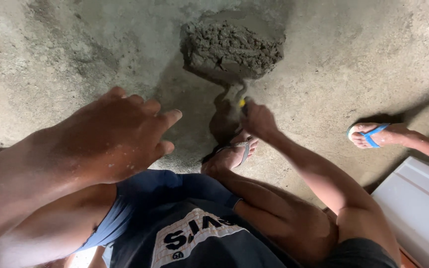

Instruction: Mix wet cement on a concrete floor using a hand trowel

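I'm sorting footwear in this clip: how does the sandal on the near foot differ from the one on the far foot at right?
The near sandal has grey straps; the far sandal has bright blue ones. The near sandal sits just below the right hand and the trowel loaded with wet mortar; the far sandal stands apart, by the white panel. Both are thong sandals on bare feet on the concrete floor.

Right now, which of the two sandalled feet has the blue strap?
The foot at the right edge, apart from the work, wears the blue-strapped sandal. The other foot, planted just below the right hand and the mortar heap, has a grey strap.
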